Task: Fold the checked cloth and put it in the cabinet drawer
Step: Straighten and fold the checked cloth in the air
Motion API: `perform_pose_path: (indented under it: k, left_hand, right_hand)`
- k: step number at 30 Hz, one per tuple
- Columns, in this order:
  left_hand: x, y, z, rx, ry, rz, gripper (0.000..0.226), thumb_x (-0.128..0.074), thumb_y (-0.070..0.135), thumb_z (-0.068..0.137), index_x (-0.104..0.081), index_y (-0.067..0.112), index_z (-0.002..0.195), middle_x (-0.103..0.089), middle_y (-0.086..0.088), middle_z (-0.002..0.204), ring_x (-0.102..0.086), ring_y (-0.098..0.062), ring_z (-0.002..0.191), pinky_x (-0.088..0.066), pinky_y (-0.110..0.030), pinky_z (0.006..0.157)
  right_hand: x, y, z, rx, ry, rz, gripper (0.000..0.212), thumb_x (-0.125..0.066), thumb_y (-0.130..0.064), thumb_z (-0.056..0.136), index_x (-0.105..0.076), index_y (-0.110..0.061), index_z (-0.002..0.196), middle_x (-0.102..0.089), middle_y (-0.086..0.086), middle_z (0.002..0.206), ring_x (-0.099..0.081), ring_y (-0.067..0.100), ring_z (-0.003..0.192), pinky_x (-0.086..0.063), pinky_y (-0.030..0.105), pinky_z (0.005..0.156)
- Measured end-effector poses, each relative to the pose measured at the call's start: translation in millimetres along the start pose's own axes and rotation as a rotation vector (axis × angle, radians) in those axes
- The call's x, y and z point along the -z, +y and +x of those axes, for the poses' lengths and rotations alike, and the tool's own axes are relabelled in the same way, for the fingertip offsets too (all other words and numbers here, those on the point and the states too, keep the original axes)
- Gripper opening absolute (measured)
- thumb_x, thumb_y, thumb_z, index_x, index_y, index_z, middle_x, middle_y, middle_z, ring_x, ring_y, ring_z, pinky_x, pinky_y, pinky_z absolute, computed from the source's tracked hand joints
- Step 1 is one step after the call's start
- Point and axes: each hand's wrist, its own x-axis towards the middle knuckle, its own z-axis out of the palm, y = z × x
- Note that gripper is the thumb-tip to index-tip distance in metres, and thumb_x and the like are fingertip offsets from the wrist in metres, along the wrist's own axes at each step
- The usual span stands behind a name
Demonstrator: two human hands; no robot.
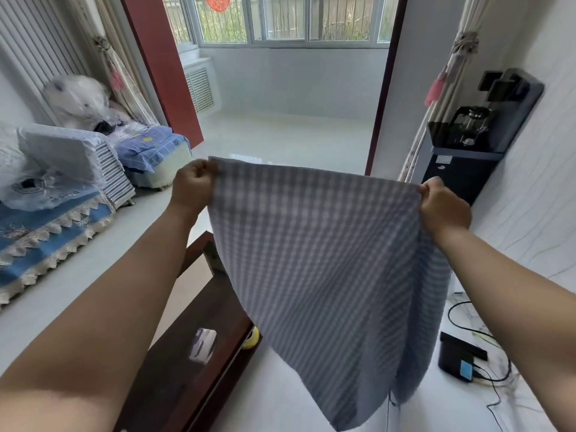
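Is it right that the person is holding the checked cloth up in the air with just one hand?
Not quite. The head view shows both hands holding it up: the left hand grips one top corner of the checked cloth and the right hand pinches the other. The cloth does hang in the air.

Left hand and right hand pinch the top corners of a hanging blue-and-white checked cloth, spread wide.

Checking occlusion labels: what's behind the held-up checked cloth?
The checked cloth, pinched by left hand and right hand, covers part of the dark wooden table, whose yellow object peeks out; anything else behind is hidden.
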Motion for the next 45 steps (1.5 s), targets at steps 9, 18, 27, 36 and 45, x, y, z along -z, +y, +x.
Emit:
perform_pose_path:
  k: [9,18,27,36,45]
  left_hand:
    - [-36,8,-49,-0.274,0.064,0.137,0.025,-0.046,0.016,0.099,-0.046,0.008,0.075,-0.042,-0.001,0.06,-0.035,-0.007,0.053,-0.03,-0.023,0.052]
    - [-85,49,-50,0.089,0.11,0.049,0.021,-0.032,0.015,0.103,-0.049,0.008,0.094,-0.049,0.004,0.074,-0.045,-0.008,0.065,-0.032,-0.014,0.057]
    - [-73,31,-39,0.24,0.406,-0.141,0.022,-0.034,0.009,0.1,-0.055,0.005,0.1,-0.06,-0.006,0.091,-0.056,-0.014,0.083,-0.042,-0.02,0.078]
    - [-120,32,-110,-0.264,-0.426,0.318,0.057,-0.047,0.027,0.099,-0.021,0.018,0.148,-0.059,0.002,0.093,-0.062,-0.016,0.084,-0.051,-0.031,0.082]
    - [-100,28,-83,-0.078,-0.651,0.348,0.022,-0.063,0.039,0.088,-0.059,0.02,0.099,-0.048,0.002,0.107,-0.051,-0.014,0.094,-0.039,-0.026,0.079]
  right_hand:
    - [-1,8,12,-0.194,-0.062,-0.055,0.03,-0.034,-0.025,0.097,-0.052,-0.004,0.107,-0.062,0.024,0.104,-0.057,0.04,0.09,-0.039,0.037,0.071]
    - [-21,-25,8,-0.296,-0.317,-0.062,0.03,-0.045,-0.009,0.091,-0.058,0.003,0.115,-0.06,0.023,0.119,-0.057,0.038,0.111,-0.043,0.034,0.079]
    - [-28,-63,-10,-0.235,-0.376,0.204,0.02,-0.048,-0.009,0.085,-0.046,-0.006,0.064,-0.047,0.009,0.065,-0.047,0.029,0.071,-0.027,0.028,0.048]
    - [-24,-137,-50,0.257,-0.472,0.251,0.018,-0.052,-0.029,0.093,-0.06,-0.014,0.087,-0.061,-0.001,0.08,-0.058,0.015,0.074,-0.048,0.031,0.069]
    - [-16,-132,-60,0.376,-0.52,0.321,0.012,-0.058,-0.035,0.09,-0.065,-0.025,0.088,-0.061,-0.009,0.083,-0.059,0.012,0.079,-0.048,0.031,0.073]
